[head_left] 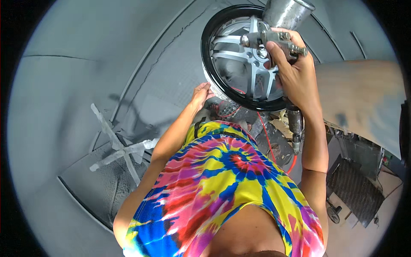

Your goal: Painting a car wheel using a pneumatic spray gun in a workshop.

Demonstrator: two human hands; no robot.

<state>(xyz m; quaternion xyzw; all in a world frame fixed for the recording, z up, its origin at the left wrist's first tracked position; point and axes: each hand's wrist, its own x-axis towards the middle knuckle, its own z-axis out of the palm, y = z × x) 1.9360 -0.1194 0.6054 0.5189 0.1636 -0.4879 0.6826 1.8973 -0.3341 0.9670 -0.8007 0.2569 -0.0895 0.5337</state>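
- From where I stand, the right hand point(296, 70) is wrapped round a metal spray gun point(278, 37), thumb along its body; I can't tell whether the trigger is squeezed. An accidental pull could leave a run or heavy patch on whatever the nozzle faces.
- The alloy wheel point(256, 63), silver-spoked with a black outer rim, sits ahead of the left hand and, as I see it, partly behind the right. The gun looks close to it (depth is hard to judge from here), so a dipped wrist might knock metal against a finished face.
- The left hand point(201, 95) has its fingers curled at the wheel's pale back edge; whether they pinch it or only rest there, I can't tell. A slip could let the wheel swing, and bare fingertips could smudge a tacky coat, if it is wet.
- What carries the wheel is hidden from me; a poor seat would make a nudge from either hand risky.
- The gun's metal cup point(286, 13) rides just beyond the right hand, and a steep tilt might drip or starve the feed.
- Below the right hand hangs a red hose point(293, 164) (floor clutter near it, too); a snag would jerk the aim.
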